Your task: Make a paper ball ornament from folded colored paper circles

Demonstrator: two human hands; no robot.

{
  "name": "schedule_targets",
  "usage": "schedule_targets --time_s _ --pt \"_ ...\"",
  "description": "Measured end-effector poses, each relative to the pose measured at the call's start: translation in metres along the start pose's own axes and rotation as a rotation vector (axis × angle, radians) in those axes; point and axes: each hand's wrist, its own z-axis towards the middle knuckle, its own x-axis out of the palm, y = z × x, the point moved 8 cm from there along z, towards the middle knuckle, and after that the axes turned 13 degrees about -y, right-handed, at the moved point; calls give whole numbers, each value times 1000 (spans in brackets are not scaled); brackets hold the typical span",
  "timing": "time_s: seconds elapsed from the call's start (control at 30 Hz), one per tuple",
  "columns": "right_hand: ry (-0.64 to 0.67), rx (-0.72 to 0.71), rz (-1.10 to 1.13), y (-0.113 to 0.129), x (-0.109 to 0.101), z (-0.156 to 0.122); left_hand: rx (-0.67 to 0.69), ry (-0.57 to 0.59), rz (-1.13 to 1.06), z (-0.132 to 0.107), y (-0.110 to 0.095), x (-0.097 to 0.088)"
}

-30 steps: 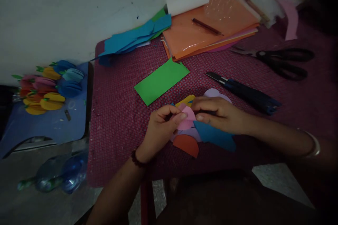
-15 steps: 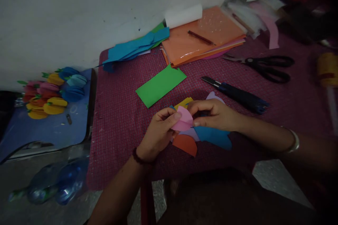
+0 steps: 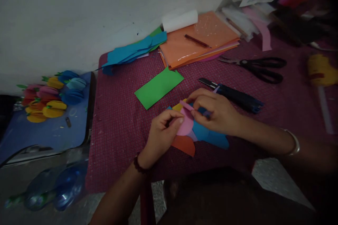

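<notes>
Paper (image 3: 185,126), pink and rounded, sits between the two hands over the near part of the table (image 3: 113,123), one portion of it turned up. The left hand (image 3: 160,132) has its side pinched between thumb and forefinger; the right hand (image 3: 215,109) grips the raised edge by the fingertips. The step in hand looks like bending this piece over, though how sharp any crease is cannot be told; carrying it on would call for the left fingers to steady the flat part while the right ones bring the edges level and press the fold. Beneath and around it lie an orange half-round (image 3: 185,145), blue cutouts (image 3: 215,137) and a yellow piece (image 3: 177,106), partly covered. Just beyond the hands, a green sheet (image 3: 159,88) lies flat, and a dark blue knife (image 3: 233,96) points its blade end leftward. Farther off rest scissors (image 3: 260,66), then an orange stack (image 3: 182,51) with a pencil (image 3: 196,40) on it, blue strips (image 3: 132,49) at its left, and a white roll (image 3: 180,21) near the wall (image 3: 79,7)
</notes>
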Motion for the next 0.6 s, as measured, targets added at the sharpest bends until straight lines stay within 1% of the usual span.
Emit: schedule_targets --time_s 0.07,0.13,0.2,0.3,0.4,0.5,0.53,0.6 --pt "66 -89 -27 10 5 -3 4 84 19 -3 1 9" --pt "124 -120 16 14 8 -5 -31 125 -18 -4 5 14" --pt "164 -101 89 13 9 -6 -79 145 -73 -5 9 16" --pt "180 -59 190 7 10 -7 -130 163 -150 -6 13 16" --pt "163 27 199 -2 11 -10 -156 170 -196 -5 16 14" --pt "108 143 202 -11 11 -10 -187 177 -188 -5 19 15" --pt "89 194 220 -14 11 -10 -194 174 -181 -5 20 14" --pt "60 347 272 -24 10 -9 -199 143 -192 -4 20 12"
